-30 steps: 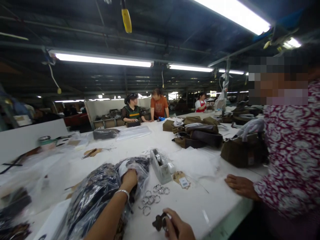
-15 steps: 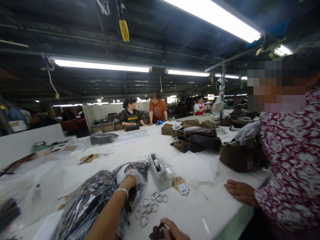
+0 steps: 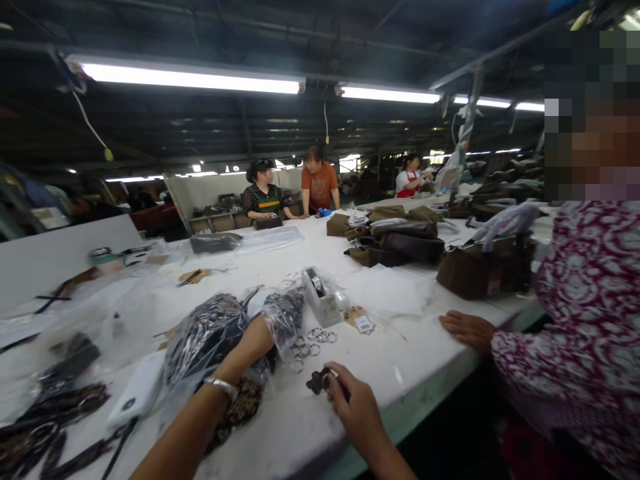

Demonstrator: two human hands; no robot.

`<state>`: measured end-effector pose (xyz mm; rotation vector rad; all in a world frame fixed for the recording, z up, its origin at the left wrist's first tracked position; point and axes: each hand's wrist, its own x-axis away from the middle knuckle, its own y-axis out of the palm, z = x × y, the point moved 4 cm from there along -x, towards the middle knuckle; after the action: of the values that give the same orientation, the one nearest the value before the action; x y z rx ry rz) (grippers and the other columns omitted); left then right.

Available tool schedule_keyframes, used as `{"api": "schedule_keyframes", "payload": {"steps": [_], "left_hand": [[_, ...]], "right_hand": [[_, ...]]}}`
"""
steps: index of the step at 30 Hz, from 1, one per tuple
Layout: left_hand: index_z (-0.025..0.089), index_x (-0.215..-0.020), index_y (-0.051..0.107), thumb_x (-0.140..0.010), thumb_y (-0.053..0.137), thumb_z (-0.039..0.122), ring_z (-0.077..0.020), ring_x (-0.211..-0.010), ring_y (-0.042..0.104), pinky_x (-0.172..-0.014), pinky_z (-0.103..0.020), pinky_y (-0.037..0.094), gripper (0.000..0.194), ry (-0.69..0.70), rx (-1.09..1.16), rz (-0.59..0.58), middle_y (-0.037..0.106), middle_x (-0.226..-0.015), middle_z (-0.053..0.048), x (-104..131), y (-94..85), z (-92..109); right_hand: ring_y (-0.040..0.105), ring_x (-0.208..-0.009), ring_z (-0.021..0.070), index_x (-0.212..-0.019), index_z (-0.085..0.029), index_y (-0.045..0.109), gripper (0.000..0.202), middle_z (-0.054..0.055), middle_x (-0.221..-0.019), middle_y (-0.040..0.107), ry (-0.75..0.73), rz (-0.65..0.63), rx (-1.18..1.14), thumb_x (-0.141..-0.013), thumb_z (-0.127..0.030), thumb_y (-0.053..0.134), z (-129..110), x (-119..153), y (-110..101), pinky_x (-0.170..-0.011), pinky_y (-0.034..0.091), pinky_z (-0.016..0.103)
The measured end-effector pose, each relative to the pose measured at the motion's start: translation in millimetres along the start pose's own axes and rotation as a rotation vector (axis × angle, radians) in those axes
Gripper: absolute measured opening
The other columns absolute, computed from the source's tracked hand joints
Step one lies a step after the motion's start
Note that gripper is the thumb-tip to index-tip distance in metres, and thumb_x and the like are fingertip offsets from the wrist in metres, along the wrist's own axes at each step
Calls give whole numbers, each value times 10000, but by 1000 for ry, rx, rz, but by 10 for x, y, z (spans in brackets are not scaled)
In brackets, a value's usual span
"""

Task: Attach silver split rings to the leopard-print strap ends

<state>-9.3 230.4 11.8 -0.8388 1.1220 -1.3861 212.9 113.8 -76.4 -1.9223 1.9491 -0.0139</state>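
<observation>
My left hand (image 3: pixel 263 333), with a bracelet at the wrist, reaches into a clear plastic bag (image 3: pixel 200 337) of dark patterned goods. Its fingers are hidden inside the bag. Between the thumb and fingers of my right hand (image 3: pixel 353 400) is a small dark brown charm (image 3: pixel 317 382) with a lobed outline, held just over the table's near side. Several loose metal rings (image 3: pixel 303 349) lie between the bag and the charm. Behind them stands a grey tape dispenser (image 3: pixel 323 303), with tan paper tags (image 3: pixel 359 320) to its right.
A co-worker in a patterned top (image 3: pixel 590 320) stands at right, one hand (image 3: pixel 465 331) on the table edge. Brown bags (image 3: pixel 400 237) are piled farther back. At left are a white device (image 3: pixel 137 390) with a black cable and dark straps (image 3: pixel 65 407). Other people stand beyond the table.
The view has tipped downward, so more of the near table shows. My right hand has come farther into view with the charm. My left hand stays in the bag.
</observation>
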Motion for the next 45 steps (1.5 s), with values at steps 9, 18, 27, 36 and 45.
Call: {"api": "schedule_keyframes", "payload": {"steps": [9, 18, 27, 36, 45], "left_hand": [[179, -1093, 677, -889, 439, 82, -260, -1151, 609, -1009, -363, 440, 328, -10, -73, -61, 591, -1293, -139, 952, 303, 93], [243, -1072, 697, -853, 393, 21, -254, -1307, 513, -1081, -383, 406, 436, 4, -41, -33, 550, -1424, -69, 1610, 491, 19], [296, -1008, 732, -808, 427, -11, -246, -1243, 583, -976, -346, 498, 477, -93, -104, -256, 524, -1461, -15, 2030, 312, 91], [305, -1040, 760, -847, 430, 90, -293, -937, 739, -783, -371, 575, 439, -199, -218, -200, 569, -1416, -26, 2091, -377, -47], [217, -1077, 716, -949, 465, 273, -246, -996, 703, -884, -324, 511, 287, -98, -123, 106, 752, -1109, -77, 1494, -210, 97]], "right_hand": [[646, -549, 179, -1154, -177, 683, 454, 37, -661, 688, 36, 9, -64, -943, -518, 469, 47, 10, 9, -549, 523, 250], [642, -545, 170, -1182, -173, 664, 436, 30, -669, 693, 62, -14, -39, -949, -494, 482, 37, 16, -12, -576, 523, 255], [680, -612, 180, -1202, -172, 652, 406, 44, -718, 717, 73, -24, -26, -954, -450, 489, 88, 26, -11, -591, 527, 244], [654, -557, 160, -1195, -187, 651, 381, 23, -675, 701, 52, -41, 1, -951, -430, 485, 70, 19, -7, -583, 518, 232], [650, -557, 164, -1186, -177, 656, 405, 29, -684, 694, 53, -38, -34, -943, -456, 491, 70, 17, -20, -569, 519, 238]]}}
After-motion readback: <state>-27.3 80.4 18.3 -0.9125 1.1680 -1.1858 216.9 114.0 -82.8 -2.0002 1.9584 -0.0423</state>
